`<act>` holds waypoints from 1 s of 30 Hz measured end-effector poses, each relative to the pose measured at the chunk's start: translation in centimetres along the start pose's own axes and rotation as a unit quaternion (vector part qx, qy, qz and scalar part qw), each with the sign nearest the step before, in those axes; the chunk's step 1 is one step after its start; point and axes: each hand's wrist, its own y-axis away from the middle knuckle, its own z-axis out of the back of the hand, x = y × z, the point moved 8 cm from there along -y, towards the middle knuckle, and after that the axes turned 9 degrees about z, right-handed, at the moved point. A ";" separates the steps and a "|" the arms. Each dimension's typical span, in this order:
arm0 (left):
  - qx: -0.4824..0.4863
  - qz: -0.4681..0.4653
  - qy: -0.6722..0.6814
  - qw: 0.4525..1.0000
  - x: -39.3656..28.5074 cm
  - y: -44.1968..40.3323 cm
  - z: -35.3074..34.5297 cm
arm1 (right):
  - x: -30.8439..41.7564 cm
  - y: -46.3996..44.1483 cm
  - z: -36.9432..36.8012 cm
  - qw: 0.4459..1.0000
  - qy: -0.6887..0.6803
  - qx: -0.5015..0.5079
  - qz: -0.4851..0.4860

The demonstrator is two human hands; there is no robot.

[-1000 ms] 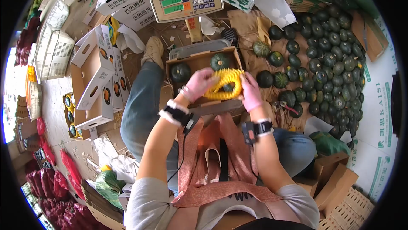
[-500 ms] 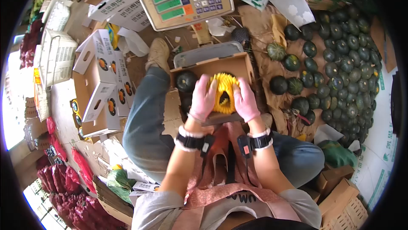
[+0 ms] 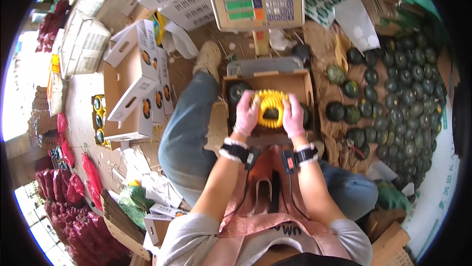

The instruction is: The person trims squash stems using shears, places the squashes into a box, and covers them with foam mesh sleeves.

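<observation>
A yellow ribbed foam ring (image 3: 272, 95) is held over an open cardboard box (image 3: 290, 80). My left hand (image 3: 247, 113), in a pink glove, grips its left side. On the opposite side, my right hand (image 3: 294, 116), also gloved in pink, has its fingers closed on the ring. Through the ring's opening something dark shows; I cannot tell what it is. Inside the box, a dark green squash (image 3: 239, 91) lies at the back left. Another dark squash (image 3: 306, 116) is partly hidden behind my right hand.
A scale display (image 3: 258, 5) stands behind the box. Many dark green squashes (image 3: 405, 103) cover the paper at the right. Printed cartons (image 3: 132, 81) and white crates (image 3: 86, 44) are on the left. My legs lie on both sides of the box.
Both hands have brought the ring from a tilted position to a more level one over the box. The squash seen earlier at the box's back middle is now hidden. The camera view has shifted.
</observation>
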 end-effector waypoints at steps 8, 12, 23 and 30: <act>-0.001 0.144 0.140 0.980 6.4 -2.2 0.5 | -4.0 -0.6 -1.6 0.990 -0.042 0.016 -0.131; -0.175 -0.034 -0.234 0.956 -0.8 -0.7 2.3 | -3.5 -0.4 -1.5 0.993 -0.007 -0.015 -0.115; 0.074 -0.069 -0.277 0.955 -2.2 1.2 0.4 | 4.2 -0.8 -0.7 0.977 0.193 0.092 -0.006; 0.154 -0.037 -0.235 0.959 -1.2 0.7 0.4 | 4.2 1.7 -1.8 0.972 0.177 0.151 -0.032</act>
